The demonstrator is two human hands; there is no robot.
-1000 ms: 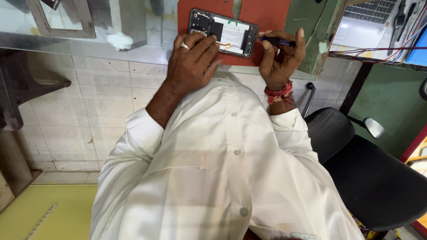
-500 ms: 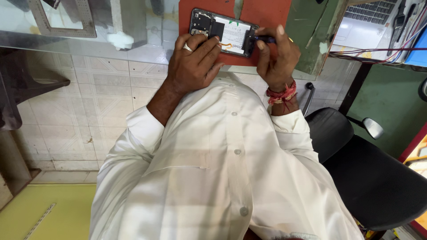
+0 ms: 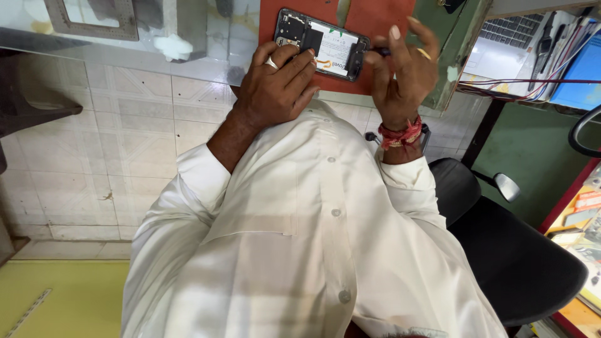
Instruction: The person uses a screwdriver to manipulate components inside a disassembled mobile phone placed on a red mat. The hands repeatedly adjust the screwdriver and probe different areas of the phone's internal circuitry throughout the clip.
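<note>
An opened phone [image 3: 332, 47] with its back cover off lies on a red mat [image 3: 375, 15] at the edge of the bench, its battery and dark circuit parts showing. My left hand [image 3: 275, 87], with a ring on one finger, rests over the phone's near left part and holds it down. My right hand [image 3: 404, 75], with red threads around the wrist, grips a thin dark tool [image 3: 379, 52] whose tip meets the phone's right end. Its index finger is raised. My white shirt fills the lower view.
A laptop [image 3: 501, 47] and coloured cables [image 3: 532, 81] lie at the right of the bench beside a blue box [image 3: 579, 75]. A black chair [image 3: 519, 250] stands at the lower right. A grey metal frame [image 3: 94, 19] and a white lump [image 3: 172, 47] sit at the left.
My right hand has turned over the tool and brought it in to the phone's right end, with its fingers now lifted. The left hand has stayed on the phone.
</note>
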